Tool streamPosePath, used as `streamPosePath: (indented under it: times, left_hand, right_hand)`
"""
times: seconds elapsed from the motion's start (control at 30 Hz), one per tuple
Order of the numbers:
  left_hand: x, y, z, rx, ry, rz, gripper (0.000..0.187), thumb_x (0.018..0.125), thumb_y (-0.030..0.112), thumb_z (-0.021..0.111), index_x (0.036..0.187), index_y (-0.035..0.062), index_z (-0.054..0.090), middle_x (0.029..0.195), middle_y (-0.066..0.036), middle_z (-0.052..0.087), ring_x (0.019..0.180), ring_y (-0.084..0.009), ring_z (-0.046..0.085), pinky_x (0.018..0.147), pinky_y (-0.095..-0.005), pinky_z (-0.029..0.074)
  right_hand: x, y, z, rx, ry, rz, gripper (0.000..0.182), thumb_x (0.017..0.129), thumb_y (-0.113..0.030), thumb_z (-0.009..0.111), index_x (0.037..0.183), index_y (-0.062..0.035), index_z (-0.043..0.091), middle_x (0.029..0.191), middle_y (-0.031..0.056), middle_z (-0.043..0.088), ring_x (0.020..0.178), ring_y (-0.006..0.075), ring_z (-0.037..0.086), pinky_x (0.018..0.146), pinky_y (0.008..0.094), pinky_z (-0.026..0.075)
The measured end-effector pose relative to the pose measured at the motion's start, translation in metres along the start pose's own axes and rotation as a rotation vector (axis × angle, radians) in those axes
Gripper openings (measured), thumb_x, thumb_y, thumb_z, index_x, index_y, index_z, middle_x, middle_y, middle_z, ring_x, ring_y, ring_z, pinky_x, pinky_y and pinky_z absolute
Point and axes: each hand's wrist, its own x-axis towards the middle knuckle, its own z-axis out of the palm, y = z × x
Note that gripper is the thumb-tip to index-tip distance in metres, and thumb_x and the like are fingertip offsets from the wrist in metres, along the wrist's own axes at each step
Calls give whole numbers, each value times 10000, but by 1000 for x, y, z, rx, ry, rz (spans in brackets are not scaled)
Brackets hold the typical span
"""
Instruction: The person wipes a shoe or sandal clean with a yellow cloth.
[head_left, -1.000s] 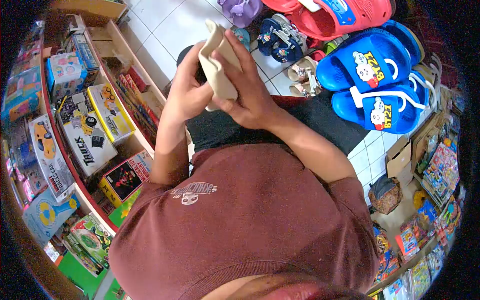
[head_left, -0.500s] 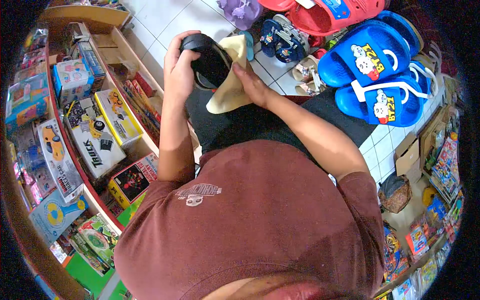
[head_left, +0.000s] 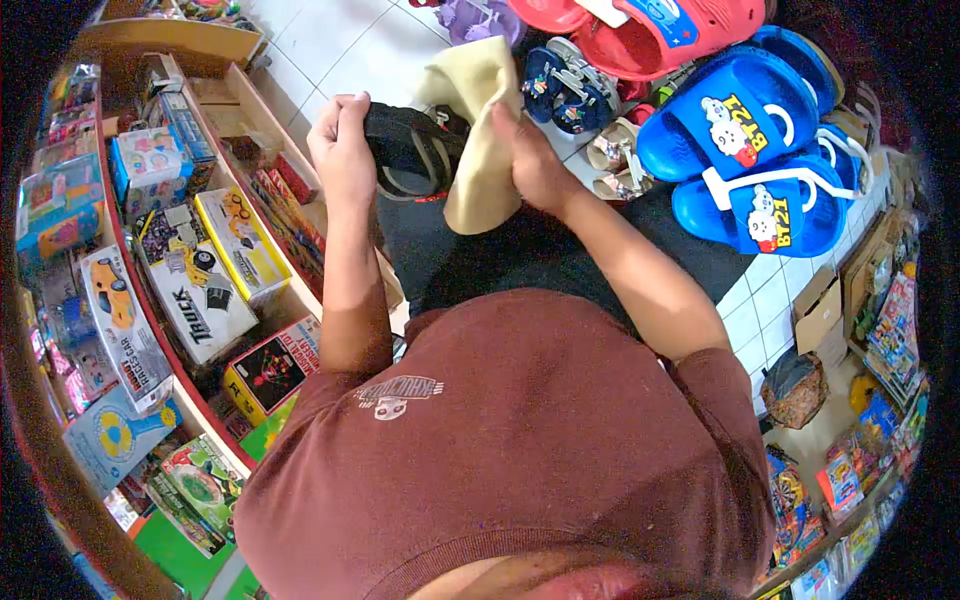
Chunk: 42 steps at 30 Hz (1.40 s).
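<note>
A black sandal with grey straps and a little red is held up in front of my body. My left hand is closed round its left end, the fingers curled. A pale yellow cloth hangs against the sandal's right side. My right hand grips this cloth, with the thumb pointing up over it; its other fingers are mostly hidden behind the cloth. The cloth covers the right end of the sandal.
Blue slippers and a red clog hang at the upper right. Smaller sandals and purple footwear are beyond my hands. Shelves with toy boxes stand at the left. An open carton is at the right.
The sandal has turned, so its straps now show. The cloth has swung more upright and risen at its top. My left hand has shifted slightly left, my right hand slightly right.
</note>
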Motion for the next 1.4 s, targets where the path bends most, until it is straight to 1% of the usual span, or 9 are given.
streamPosePath:
  times: [0.1, 0.27, 0.5, 0.63, 0.73, 0.87, 0.97, 1.23, 1.4]
  left_hand:
    - [-7, 5, 6, 30, -53, -24, 211, 893, 147, 589, 725, 20, 592, 626, 78, 465, 579, -25, 373, 519, -222, 283]
    - [-6, 1, 14, 43, -58, -26, 197, 888, 140, 592, 732, 21, 599, 640, 73, 474, 590, -33, 401, 535, -213, 319]
    - [13, -4, -5, -67, 120, 58, 234, 866, 167, 550, 709, -2, 592, 674, -37, 557, 620, -107, 496, 590, -262, 403]
    - [15, 14, -31, -447, -389, 9, 235, 825, 243, 482, 747, 22, 498, 697, -74, 471, 646, -197, 450, 615, -322, 381]
    - [8, 11, -33, -562, -703, 216, 258, 797, 252, 486, 742, -1, 498, 671, -90, 450, 625, -194, 433, 575, -321, 368]
    - [-18, 14, -26, -620, -560, 142, 324, 662, 226, 653, 845, 13, 492, 939, -134, 455, 706, -221, 527, 691, -328, 437]
    - [-14, 15, -31, -282, -515, 427, 329, 636, 222, 661, 841, 29, 489, 903, -112, 444, 830, -203, 491, 784, -318, 403]
    - [-25, 81, -49, 163, -585, -241, 190, 767, 101, 469, 918, 0, 525, 918, -68, 525, 931, -166, 498, 866, -247, 360]
    - [-33, 87, -30, 390, -373, -187, 242, 926, 183, 442, 948, -36, 542, 868, -102, 553, 880, -192, 526, 837, -274, 399]
  right_hand:
    - [1, 21, 15, -410, -91, -330, 500, 984, -364, 436, 1322, 3, 404, 1268, 206, 501, 1184, 330, 480, 1037, 405, 349]
    - [-2, 48, 10, -292, -94, -12, 654, 961, -492, 426, 1380, 5, 355, 1326, 240, 470, 1239, 366, 453, 1069, 424, 315]
    - [17, 96, -28, -117, -128, 405, 730, 964, -573, 352, 1382, 23, 389, 1292, 144, 526, 1193, 223, 491, 1033, 295, 336]
    - [9, 42, -28, 146, -8, 517, 616, 963, -500, 431, 1331, -7, 463, 1185, 98, 604, 1069, 179, 571, 956, 304, 413]
    - [1, 16, -24, 336, -58, 442, 501, 941, -473, 491, 1201, -52, 577, 1048, 49, 649, 948, 152, 612, 889, 306, 458]
    - [-26, -28, 5, 172, -129, 288, 459, 999, -389, 411, 1288, -40, 484, 1032, 35, 621, 899, 120, 600, 826, 277, 479]
    - [-38, -14, 27, -119, -334, 114, 538, 997, -339, 428, 1406, -8, 315, 1292, 114, 482, 1184, 183, 453, 1014, 318, 353]
    - [-39, 41, 33, -202, -393, 243, 667, 978, -415, 440, 1446, 9, 223, 1401, 172, 391, 1288, 243, 374, 1085, 360, 293]
    - [-33, 25, 33, -42, -357, 322, 633, 1011, -458, 299, 1413, 30, 283, 1311, 124, 471, 1186, 187, 451, 1026, 310, 346]
